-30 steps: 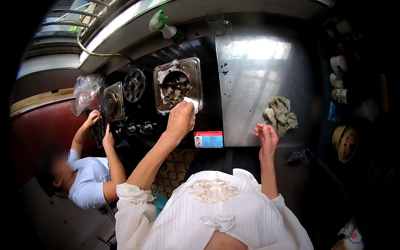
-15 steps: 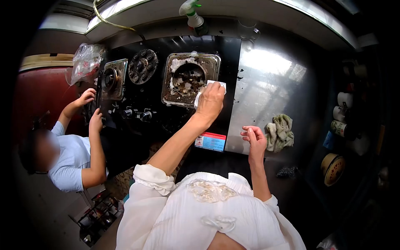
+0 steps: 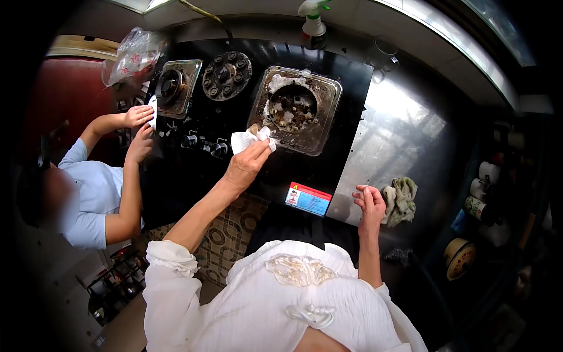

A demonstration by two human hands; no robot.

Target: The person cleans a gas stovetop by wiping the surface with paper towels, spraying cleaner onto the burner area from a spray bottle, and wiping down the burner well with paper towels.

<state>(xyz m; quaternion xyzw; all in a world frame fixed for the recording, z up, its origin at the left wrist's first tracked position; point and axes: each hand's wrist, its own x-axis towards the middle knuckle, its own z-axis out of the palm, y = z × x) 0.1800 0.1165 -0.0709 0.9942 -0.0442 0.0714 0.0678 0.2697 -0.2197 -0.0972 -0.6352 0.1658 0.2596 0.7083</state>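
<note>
My left hand (image 3: 246,164) is closed on a crumpled white paper towel (image 3: 243,142) with a brown stain at its top. The towel is at the lower left corner of a square metal drip tray (image 3: 322,139), around a dirty burner opening (image 3: 293,105) with crumbs and whitish residue. My right hand (image 3: 370,205) is held over the front of the steel counter, fingers loosely bent and holding nothing. Just beside it lies a bunched, stained rag (image 3: 403,200).
Left on the black stovetop are a burner plate (image 3: 227,76), a second burner (image 3: 171,88) and knobs (image 3: 219,148). A spray bottle (image 3: 314,26) and a glass mug (image 3: 384,56) stand behind. A co-worker's hands (image 3: 139,132) hold something white at the left.
My left hand and the paper towel have moved from the tray's right side to its lower left corner. The co-worker's hands now have a white item. The view has shifted.
</note>
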